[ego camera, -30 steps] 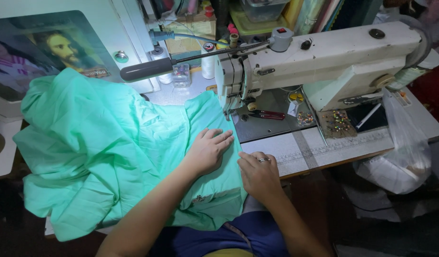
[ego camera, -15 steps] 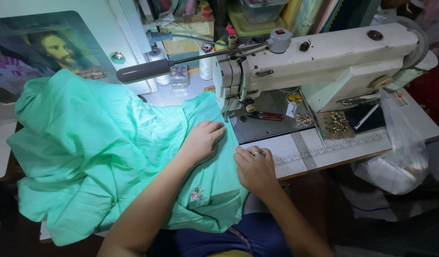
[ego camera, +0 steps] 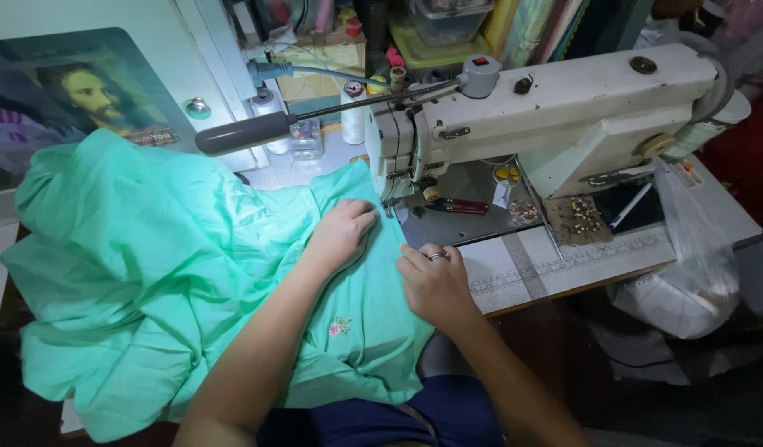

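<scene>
A large mint-green garment (ego camera: 150, 273) with a small embroidered flower lies heaped across the sewing table and my lap. My left hand (ego camera: 342, 234) presses flat on the cloth just left of the needle area. My right hand (ego camera: 435, 281), wearing a ring, rests on the cloth's right edge with fingers curled against it. The white sewing machine (ego camera: 555, 108) stands directly beyond both hands, its needle end just above my left fingertips.
A red-handled tool (ego camera: 458, 206) and a pin-covered pad (ego camera: 582, 219) lie on the machine bed. Thread spools (ego camera: 352, 116) and a small clear box stand behind. A framed portrait picture (ego camera: 75, 99) leans at far left. A plastic bag (ego camera: 688, 265) hangs at the table's right.
Both hands have slid forward toward the needle with the cloth, and the view has tilted so the flower embroidery shows near my lap.
</scene>
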